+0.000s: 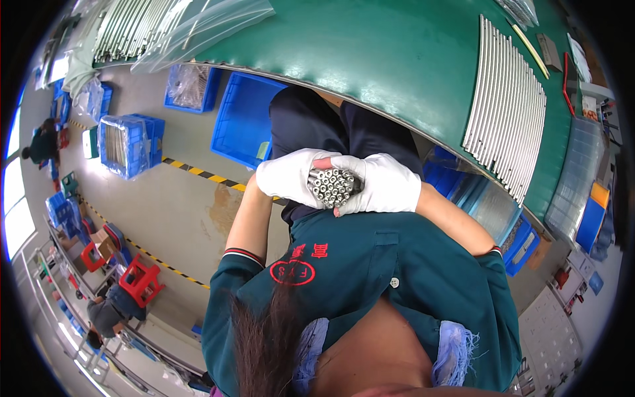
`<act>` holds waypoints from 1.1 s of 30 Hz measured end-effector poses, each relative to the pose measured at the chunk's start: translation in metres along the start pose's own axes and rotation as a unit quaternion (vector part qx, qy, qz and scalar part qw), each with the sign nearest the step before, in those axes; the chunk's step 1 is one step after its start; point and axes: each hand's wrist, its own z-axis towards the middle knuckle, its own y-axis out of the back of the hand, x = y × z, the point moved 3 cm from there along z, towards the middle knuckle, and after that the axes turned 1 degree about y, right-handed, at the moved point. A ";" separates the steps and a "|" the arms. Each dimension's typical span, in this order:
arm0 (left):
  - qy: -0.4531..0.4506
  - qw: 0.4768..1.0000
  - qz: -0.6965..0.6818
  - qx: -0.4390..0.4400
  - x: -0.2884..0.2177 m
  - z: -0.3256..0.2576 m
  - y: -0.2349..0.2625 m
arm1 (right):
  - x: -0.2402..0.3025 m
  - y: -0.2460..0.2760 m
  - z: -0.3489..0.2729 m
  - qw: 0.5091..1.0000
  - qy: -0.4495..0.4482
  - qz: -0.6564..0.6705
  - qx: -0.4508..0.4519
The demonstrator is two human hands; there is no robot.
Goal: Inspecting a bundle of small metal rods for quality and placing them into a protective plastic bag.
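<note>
Both my hands, in white gloves with bare fingertips showing, are wrapped round a bundle of thin metal tubes (333,188) above my lap. The tubes' round, hollow ends face up toward me; their far ends are hidden. My left hand (290,177) closes on the bundle from the left. From the right, my right hand (387,185) clasps it, its thumb at the near side. Beyond my knees, a row of similar silver tubes (506,109) lies side by side on the green tabletop (370,49), toward the right.
More tubes (135,30) lie at the table's far left beside a clear plastic sheet (205,33). An empty blue crate (241,119) stands on the floor left of my legs. Wrapped crates (129,145) sit farther left. Two people work in the background near a red stool (141,284).
</note>
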 end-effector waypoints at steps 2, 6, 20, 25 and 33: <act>0.049 0.998 -0.030 0.030 0.002 0.003 0.004 | 0.000 0.003 -0.001 1.000 -0.009 0.006 -0.012; 0.078 0.990 -0.088 0.076 0.000 0.010 0.006 | -0.001 0.006 -0.005 0.993 -0.113 0.012 0.025; 0.054 0.862 -0.011 -0.504 0.020 0.007 -0.034 | -0.006 0.016 0.004 0.985 -0.102 0.007 -0.140; 0.134 0.951 0.000 -0.279 -0.007 -0.005 -0.006 | 0.010 0.022 0.002 0.990 0.004 -0.005 -0.138; 0.135 0.957 -0.227 -0.123 0.014 -0.007 0.000 | -0.008 -0.007 0.001 0.981 -0.036 0.143 -0.124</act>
